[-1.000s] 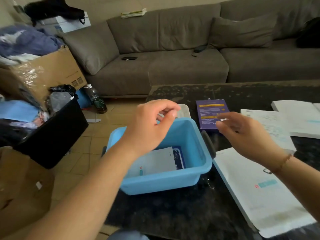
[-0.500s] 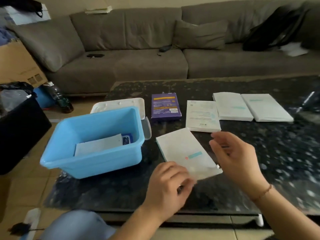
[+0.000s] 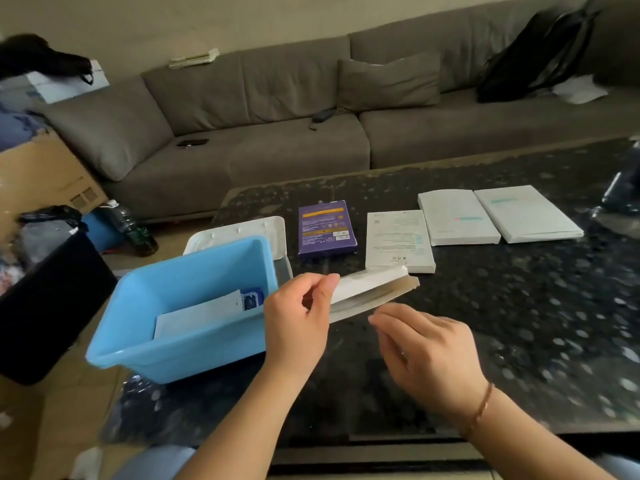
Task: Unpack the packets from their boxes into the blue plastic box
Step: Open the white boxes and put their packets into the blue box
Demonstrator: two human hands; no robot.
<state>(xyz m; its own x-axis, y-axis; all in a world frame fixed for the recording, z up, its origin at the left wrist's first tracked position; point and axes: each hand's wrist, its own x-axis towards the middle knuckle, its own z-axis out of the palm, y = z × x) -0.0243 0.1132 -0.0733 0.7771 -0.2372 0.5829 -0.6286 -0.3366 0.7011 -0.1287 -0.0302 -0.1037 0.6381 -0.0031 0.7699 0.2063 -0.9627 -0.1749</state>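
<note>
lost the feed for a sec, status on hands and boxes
Left hand pinching white box, lifted off table. Right hand open beside it. Blue plastic box holds packets. Nothing blocking.

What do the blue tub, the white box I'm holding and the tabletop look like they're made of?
Blue tub: likely plastic, smooth moulded walls with a soft sheen.
White box in the left hand: probably cardboard, matte white outside, brown at the open flap.
Tabletop: looks like polished dark stone, speckled and reflective.
</note>
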